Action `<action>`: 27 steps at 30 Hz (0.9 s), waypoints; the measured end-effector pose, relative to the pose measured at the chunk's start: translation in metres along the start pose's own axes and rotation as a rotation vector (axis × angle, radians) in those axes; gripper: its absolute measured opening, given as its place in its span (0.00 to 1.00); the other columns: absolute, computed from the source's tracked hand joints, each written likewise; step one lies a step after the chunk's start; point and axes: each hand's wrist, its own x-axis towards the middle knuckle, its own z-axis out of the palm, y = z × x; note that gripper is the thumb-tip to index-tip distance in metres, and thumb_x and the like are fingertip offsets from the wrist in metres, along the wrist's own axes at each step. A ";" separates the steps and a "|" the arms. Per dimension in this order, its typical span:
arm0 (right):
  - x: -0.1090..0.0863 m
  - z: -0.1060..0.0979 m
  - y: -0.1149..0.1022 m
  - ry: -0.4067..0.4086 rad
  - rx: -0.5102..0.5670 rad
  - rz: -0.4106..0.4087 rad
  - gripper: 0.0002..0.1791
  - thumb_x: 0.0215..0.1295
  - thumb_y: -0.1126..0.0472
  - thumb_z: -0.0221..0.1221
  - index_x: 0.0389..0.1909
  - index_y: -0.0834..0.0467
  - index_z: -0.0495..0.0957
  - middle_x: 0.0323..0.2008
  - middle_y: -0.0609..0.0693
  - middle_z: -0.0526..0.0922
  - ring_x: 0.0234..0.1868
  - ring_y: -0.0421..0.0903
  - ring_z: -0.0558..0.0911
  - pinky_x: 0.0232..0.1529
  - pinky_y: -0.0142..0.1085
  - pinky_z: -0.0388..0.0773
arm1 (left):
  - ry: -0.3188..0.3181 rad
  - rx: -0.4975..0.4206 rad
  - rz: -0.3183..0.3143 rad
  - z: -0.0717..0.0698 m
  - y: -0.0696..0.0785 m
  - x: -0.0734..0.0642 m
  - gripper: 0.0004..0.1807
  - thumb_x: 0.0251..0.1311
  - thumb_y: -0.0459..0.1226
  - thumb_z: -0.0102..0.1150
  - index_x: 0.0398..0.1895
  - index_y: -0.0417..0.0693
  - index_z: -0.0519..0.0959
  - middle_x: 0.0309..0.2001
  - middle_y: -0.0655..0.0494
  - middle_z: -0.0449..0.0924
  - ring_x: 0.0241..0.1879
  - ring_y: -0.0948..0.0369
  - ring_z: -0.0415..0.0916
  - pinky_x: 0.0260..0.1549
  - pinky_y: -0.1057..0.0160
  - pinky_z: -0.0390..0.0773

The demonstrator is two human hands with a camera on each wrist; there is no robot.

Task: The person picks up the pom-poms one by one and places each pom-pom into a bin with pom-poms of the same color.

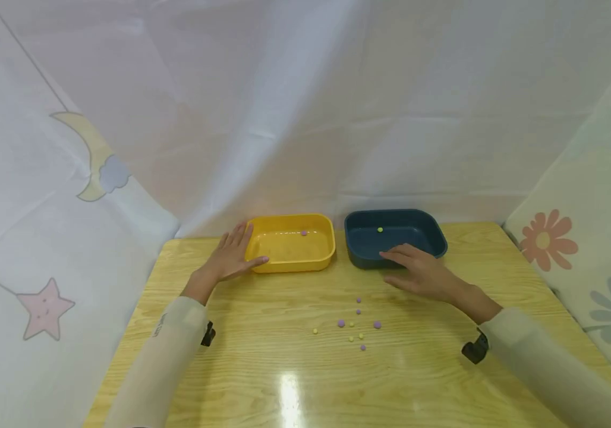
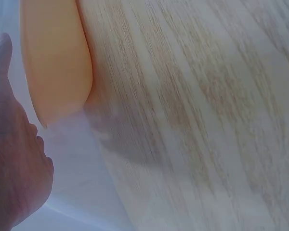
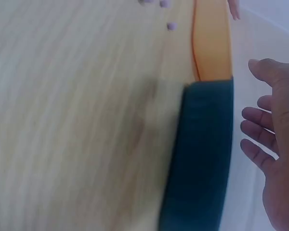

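At the left end of the yellow tray (image 1: 292, 267) is my left hand (image 1: 230, 255), fingers straight along its edge and thumb spread over the near rim. My right hand (image 1: 418, 273) hovers over the near rim of the dark blue tray (image 1: 353, 252), its fingers loosely bent with nothing between them, as the right wrist view also shows. Inside the yellow tray lies one purple bead (image 1: 303, 233); inside the blue one sits a yellow-green bead (image 1: 380, 229). Several small purple beads (image 1: 377, 325) and yellow beads (image 1: 315, 331) are scattered on the wooden table in front of the trays.
The two trays stand side by side at the back of the wooden table (image 1: 252, 368), with a narrow gap between them. A pale cloth (image 1: 305, 119) hangs behind, and printed cloths border both sides. Dark wrist cameras show beneath both sleeves.
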 end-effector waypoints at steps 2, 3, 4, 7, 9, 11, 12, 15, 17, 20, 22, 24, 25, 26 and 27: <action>0.000 0.005 -0.004 -0.008 0.028 0.000 0.33 0.57 0.59 0.78 0.64 0.65 0.82 0.54 0.56 0.84 0.50 0.53 0.85 0.44 0.49 0.86 | 0.002 0.010 0.004 0.002 0.000 0.003 0.63 0.69 0.75 0.41 0.86 0.39 0.34 0.86 0.38 0.28 0.85 0.41 0.30 0.80 0.35 0.36; -0.001 0.007 -0.006 -0.014 0.048 0.001 0.32 0.58 0.59 0.78 0.63 0.65 0.82 0.53 0.56 0.85 0.48 0.52 0.85 0.43 0.47 0.86 | 0.002 0.018 0.005 0.003 0.001 0.004 0.64 0.69 0.77 0.39 0.86 0.39 0.35 0.86 0.38 0.28 0.85 0.40 0.30 0.80 0.35 0.36; -0.001 0.010 -0.007 -0.022 0.070 0.006 0.31 0.59 0.59 0.77 0.63 0.65 0.82 0.52 0.56 0.85 0.47 0.51 0.86 0.41 0.46 0.86 | -0.001 0.038 -0.002 0.002 0.003 0.005 0.63 0.69 0.76 0.39 0.87 0.39 0.35 0.86 0.38 0.28 0.85 0.41 0.31 0.80 0.35 0.37; 0.000 0.016 -0.010 -0.053 0.169 0.029 0.28 0.63 0.60 0.75 0.61 0.67 0.83 0.48 0.55 0.86 0.42 0.50 0.86 0.37 0.41 0.85 | -0.007 0.063 -0.005 0.003 0.005 0.008 0.63 0.69 0.77 0.37 0.87 0.40 0.34 0.86 0.38 0.28 0.85 0.41 0.30 0.80 0.35 0.37; 0.000 0.020 -0.011 -0.079 0.231 0.056 0.24 0.65 0.60 0.74 0.59 0.66 0.84 0.45 0.54 0.87 0.40 0.48 0.86 0.35 0.39 0.84 | -0.009 0.072 -0.008 0.003 0.006 0.010 0.62 0.70 0.75 0.39 0.87 0.40 0.34 0.86 0.38 0.28 0.85 0.41 0.30 0.80 0.35 0.37; 0.000 0.026 -0.010 -0.101 0.274 0.078 0.22 0.66 0.60 0.73 0.57 0.66 0.85 0.43 0.53 0.88 0.39 0.47 0.85 0.35 0.39 0.84 | -0.010 0.080 -0.010 0.003 0.006 0.011 0.61 0.71 0.74 0.40 0.87 0.40 0.35 0.86 0.39 0.27 0.85 0.41 0.29 0.80 0.35 0.36; 0.000 0.028 -0.010 -0.113 0.285 0.085 0.21 0.66 0.60 0.73 0.57 0.65 0.85 0.43 0.52 0.88 0.39 0.46 0.85 0.36 0.39 0.84 | -0.010 0.084 -0.011 0.003 0.007 0.012 0.61 0.71 0.74 0.41 0.87 0.40 0.35 0.86 0.39 0.27 0.85 0.42 0.29 0.80 0.35 0.36; -0.001 0.036 -0.010 -0.150 0.308 0.078 0.20 0.67 0.59 0.72 0.56 0.65 0.86 0.43 0.51 0.89 0.37 0.44 0.85 0.35 0.39 0.84 | -0.014 0.094 -0.010 0.004 0.007 0.014 0.60 0.73 0.72 0.42 0.87 0.41 0.35 0.86 0.40 0.26 0.85 0.42 0.29 0.81 0.35 0.36; 0.000 0.041 -0.011 -0.169 0.321 0.064 0.19 0.68 0.60 0.72 0.56 0.66 0.86 0.44 0.52 0.89 0.37 0.43 0.85 0.35 0.39 0.84 | -0.018 0.097 -0.010 0.004 0.007 0.015 0.59 0.73 0.71 0.42 0.87 0.41 0.34 0.86 0.40 0.26 0.86 0.43 0.29 0.81 0.36 0.37; 0.001 0.047 -0.012 -0.182 0.326 0.033 0.19 0.67 0.61 0.72 0.56 0.66 0.86 0.45 0.52 0.89 0.35 0.43 0.84 0.34 0.38 0.83 | -0.023 0.103 -0.011 0.005 0.007 0.016 0.59 0.73 0.72 0.41 0.87 0.42 0.33 0.86 0.40 0.26 0.86 0.44 0.28 0.81 0.37 0.36; 0.002 0.049 -0.013 -0.188 0.333 0.027 0.20 0.67 0.61 0.73 0.56 0.66 0.86 0.45 0.52 0.89 0.34 0.43 0.83 0.34 0.38 0.82 | -0.024 0.104 -0.013 0.006 0.008 0.017 0.60 0.72 0.73 0.41 0.87 0.43 0.32 0.86 0.41 0.25 0.86 0.44 0.28 0.81 0.38 0.36; 0.003 0.051 -0.015 -0.195 0.332 0.023 0.19 0.66 0.60 0.73 0.55 0.64 0.87 0.44 0.50 0.88 0.34 0.43 0.82 0.34 0.37 0.82 | -0.025 0.107 -0.015 0.007 0.007 0.018 0.60 0.72 0.74 0.39 0.87 0.43 0.32 0.86 0.40 0.25 0.86 0.44 0.27 0.81 0.38 0.36; 0.003 0.052 -0.016 -0.199 0.334 0.025 0.19 0.66 0.60 0.73 0.55 0.64 0.87 0.44 0.50 0.88 0.33 0.43 0.82 0.34 0.37 0.82 | -0.022 0.109 -0.014 0.007 0.007 0.018 0.61 0.71 0.74 0.39 0.87 0.43 0.32 0.86 0.40 0.25 0.86 0.44 0.27 0.81 0.37 0.36; 0.004 0.053 -0.017 -0.205 0.337 0.028 0.18 0.66 0.60 0.73 0.55 0.63 0.87 0.44 0.50 0.88 0.34 0.43 0.82 0.35 0.37 0.82 | -0.022 0.111 -0.015 0.008 0.007 0.018 0.61 0.71 0.75 0.38 0.87 0.43 0.32 0.86 0.40 0.25 0.86 0.44 0.27 0.81 0.37 0.36; 0.005 0.055 -0.018 -0.210 0.340 0.028 0.18 0.67 0.61 0.73 0.54 0.63 0.88 0.44 0.49 0.88 0.35 0.43 0.82 0.36 0.37 0.82 | -0.019 0.113 -0.014 0.008 0.007 0.018 0.61 0.71 0.75 0.38 0.87 0.43 0.33 0.86 0.40 0.25 0.86 0.44 0.27 0.81 0.37 0.37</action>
